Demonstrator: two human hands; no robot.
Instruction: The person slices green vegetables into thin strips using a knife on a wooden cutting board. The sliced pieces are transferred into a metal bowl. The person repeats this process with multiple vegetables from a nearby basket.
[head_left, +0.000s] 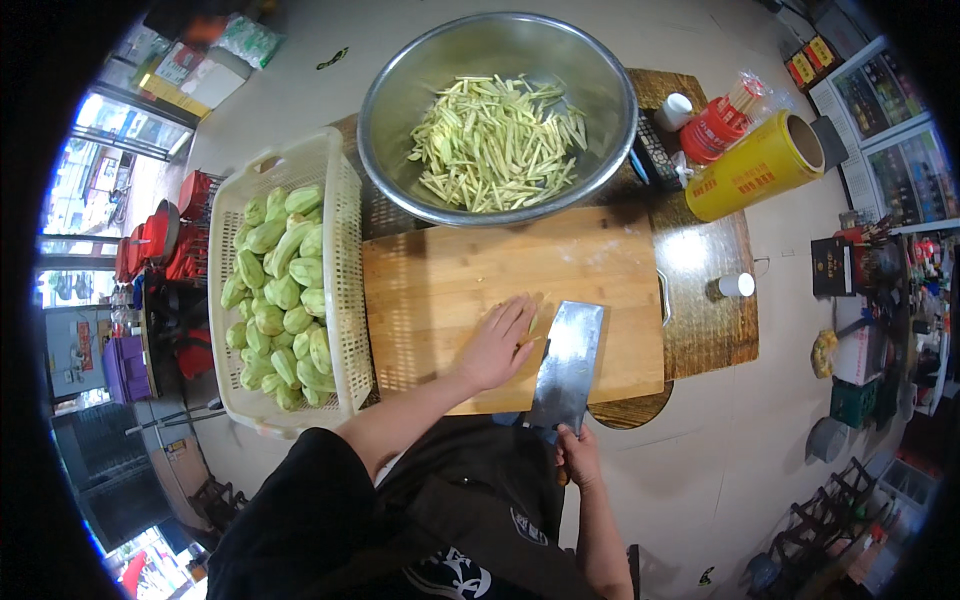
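My right hand (577, 454) grips the handle of a Chinese cleaver (568, 360), whose broad blade lies flat-side up over the front right of a wooden cutting board (450, 277). Just left of the blade, my left hand (499, 345) rests palm down on the board, thumb apart from the fingers. A few thin green slivers (534, 326) show at its fingertips and thumb; what lies under the palm is hidden. Beyond the board, a large steel bowl (386, 161) holds many pale-green vegetable strips (499, 142). To the left, a white plastic basket (347, 300) contains several whole peeled green vegetables (281, 292).
A yellow roll of film (750, 169), a red tub of wrapped sticks (709, 131), a black remote control (656, 154) and a white cup (673, 111) stand at the table's right. Another small white cup (736, 285) is nearer. A metal handle (664, 296) shows beside the board.
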